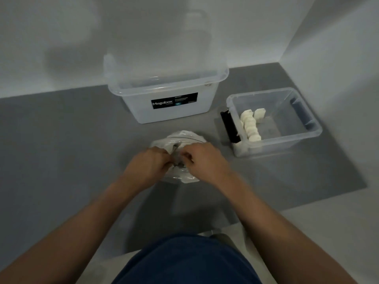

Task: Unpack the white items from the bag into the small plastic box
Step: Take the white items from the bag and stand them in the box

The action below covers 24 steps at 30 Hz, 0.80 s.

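Pinching bag [185, 136]: left hand [146, 165], right hand [205, 160]

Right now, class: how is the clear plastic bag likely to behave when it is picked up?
Probably floppy: the bag is thin, crumpled film. Likely light: few white items show inside it. Its glossy surface may slip in a loose hold.
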Motion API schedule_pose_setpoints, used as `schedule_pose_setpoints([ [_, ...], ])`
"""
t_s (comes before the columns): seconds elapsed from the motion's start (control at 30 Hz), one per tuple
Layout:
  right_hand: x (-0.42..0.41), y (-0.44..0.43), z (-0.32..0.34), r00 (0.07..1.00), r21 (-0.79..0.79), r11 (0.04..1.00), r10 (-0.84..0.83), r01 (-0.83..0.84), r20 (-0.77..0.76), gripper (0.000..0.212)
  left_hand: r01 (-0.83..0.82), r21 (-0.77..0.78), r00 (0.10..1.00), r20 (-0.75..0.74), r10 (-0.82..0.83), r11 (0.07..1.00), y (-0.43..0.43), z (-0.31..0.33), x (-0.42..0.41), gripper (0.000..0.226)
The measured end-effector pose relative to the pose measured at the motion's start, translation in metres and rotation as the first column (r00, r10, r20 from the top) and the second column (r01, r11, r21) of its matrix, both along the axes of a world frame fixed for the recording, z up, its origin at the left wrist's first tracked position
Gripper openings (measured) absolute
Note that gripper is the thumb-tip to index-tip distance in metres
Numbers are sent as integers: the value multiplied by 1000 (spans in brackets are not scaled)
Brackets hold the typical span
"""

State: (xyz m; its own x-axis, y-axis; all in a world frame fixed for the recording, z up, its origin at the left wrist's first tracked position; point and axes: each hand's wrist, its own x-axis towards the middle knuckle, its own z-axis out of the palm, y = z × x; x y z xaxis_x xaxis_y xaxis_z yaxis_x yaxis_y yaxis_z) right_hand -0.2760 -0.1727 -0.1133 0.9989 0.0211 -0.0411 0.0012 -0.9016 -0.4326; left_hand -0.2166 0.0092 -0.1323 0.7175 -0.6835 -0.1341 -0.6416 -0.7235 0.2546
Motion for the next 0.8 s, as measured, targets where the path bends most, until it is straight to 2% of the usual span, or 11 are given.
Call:
schedule_pose_setpoints([
  [0.07,1,3,-16,997,-250,967,-51,36,-53,25,20,155,997,71,-31,988,1,-8,3,40],
  [0.13,2,1,-23,990,-341,935,-129,103,-56,21,2,252,986,159,-44,968,-4,-11,7,33],
  [0.2,4,-2,-27,980,-380,913,-189,151,-63,16,-39,276,984,179,-12,960,-9,-11,12,30],
  [0.3,9,0,-29,969,-357,915,-233,188,-87,26,-70,254,982,190,21,965,-15,-14,16,28],
  [0.37,9,4,-32,969,-360,911,-239,203,-57,35,-66,183,977,210,27,981,-19,-17,16,22],
  [0.5,3,9,-36,978,-419,886,-208,197,19,31,-24,24,993,112,21,999,-19,-22,15,26],
  [0.57,-3,10,-33,985,-368,915,-166,167,36,26,-56,-51,996,70,60,997,-16,-26,16,25],
  [0.7,-18,10,-29,999,-268,962,46,-51,-23,15,-128,-135,989,-86,117,983,-11,-34,19,26],
  [0.73,-20,10,-28,997,-226,972,61,-71,-49,15,-133,-129,988,-100,121,983,-11,-34,19,27],
  [0.8,-17,6,-26,998,-136,991,-1,-7,-63,17,-132,-100,991,-40,129,986,-13,-35,17,28],
])
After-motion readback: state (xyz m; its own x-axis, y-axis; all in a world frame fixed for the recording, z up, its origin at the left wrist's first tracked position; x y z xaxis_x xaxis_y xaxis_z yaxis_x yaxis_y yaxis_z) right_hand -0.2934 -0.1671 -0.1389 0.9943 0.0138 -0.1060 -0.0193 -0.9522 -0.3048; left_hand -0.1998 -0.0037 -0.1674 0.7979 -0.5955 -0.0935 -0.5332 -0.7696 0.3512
